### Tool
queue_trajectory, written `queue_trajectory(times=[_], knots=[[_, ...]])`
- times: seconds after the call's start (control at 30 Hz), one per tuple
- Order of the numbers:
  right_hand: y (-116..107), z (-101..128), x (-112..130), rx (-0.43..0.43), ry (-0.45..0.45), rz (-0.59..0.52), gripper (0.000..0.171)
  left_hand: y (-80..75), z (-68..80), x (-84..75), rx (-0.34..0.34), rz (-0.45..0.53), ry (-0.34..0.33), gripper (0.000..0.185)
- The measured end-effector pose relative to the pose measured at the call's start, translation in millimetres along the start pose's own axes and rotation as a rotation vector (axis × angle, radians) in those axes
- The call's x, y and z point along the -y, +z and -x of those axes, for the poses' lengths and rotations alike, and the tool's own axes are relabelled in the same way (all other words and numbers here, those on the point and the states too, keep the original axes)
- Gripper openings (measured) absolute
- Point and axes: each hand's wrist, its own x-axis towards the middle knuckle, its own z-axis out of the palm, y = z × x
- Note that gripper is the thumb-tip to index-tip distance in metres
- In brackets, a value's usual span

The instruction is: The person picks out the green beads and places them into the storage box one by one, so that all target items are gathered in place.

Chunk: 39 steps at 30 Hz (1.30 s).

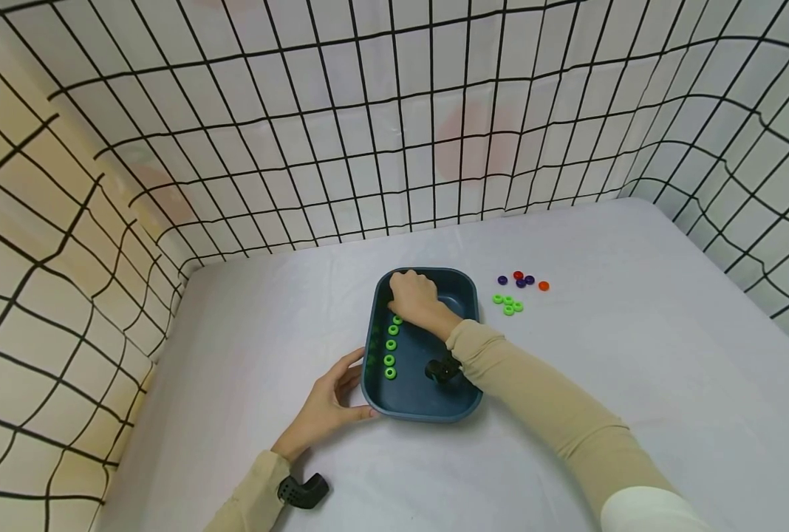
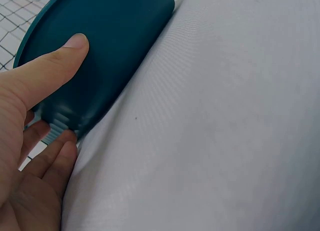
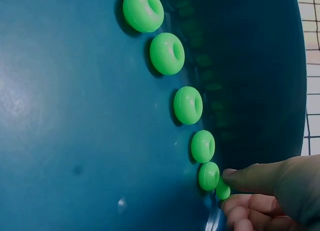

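Note:
My right hand reaches into the far left part of a dark blue tray. Its thumb and fingers pinch a green ring-shaped bead, right beside the end of a row of green beads. This row runs along the tray's left wall, the beads lying on the floor of the tray. At the near left corner, my left hand spreads around the outside. In the left wrist view its straight thumb lies against the tray's outer wall, with the loosely bent fingers around the corner.
Right of the tray on the white cloth lie several green beads, several purple beads, a red bead and an orange bead. Black wire mesh stands along the back and both sides.

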Motion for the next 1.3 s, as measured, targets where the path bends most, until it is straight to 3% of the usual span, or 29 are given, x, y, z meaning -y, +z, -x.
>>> queue_trajectory(times=[0.3, 0.43, 0.63, 0.8, 0.9, 0.97, 1.13, 1.3], knots=[[-3.1, 0.2, -0.1, 0.012, 0.007, 0.010, 0.022, -0.1, 0.2, 0.5, 0.004, 0.007, 0.005, 0.095], [-18.0, -0.8, -2.5, -0.019, -0.006, -0.038, 0.026, -0.4, 0.0, 1.1, 0.007, 0.016, 0.012, 0.095], [-68.7, 6.0, -21.0, -0.221, -0.111, -0.222, 0.022, -0.9, 0.1, 1.3, 0.005, 0.025, 0.013, 0.095], [-95.2, 32.1, -62.8, -0.441, -0.185, -0.390, 0.021, -0.9, -0.6, 1.2, 0.008, 0.027, 0.011, 0.095], [-89.2, 54.3, -100.6, -0.550, -0.168, -0.481, 0.019, -0.3, -1.7, 1.1, 0.014, 0.028, 0.014, 0.095], [-76.6, 69.5, -126.2, -0.573, -0.121, -0.527, 0.018, -0.3, -1.5, 1.9, 0.015, 0.022, 0.018, 0.094], [-40.2, 97.2, -173.8, -0.507, 0.036, -0.582, 0.021, -1.3, 0.1, 1.5, 0.009, 0.009, 0.020, 0.094], [-22.7, 107.3, -196.6, -0.447, 0.100, -0.573, 0.025, -1.1, -0.3, 1.6, 0.014, 0.017, 0.037, 0.095]])
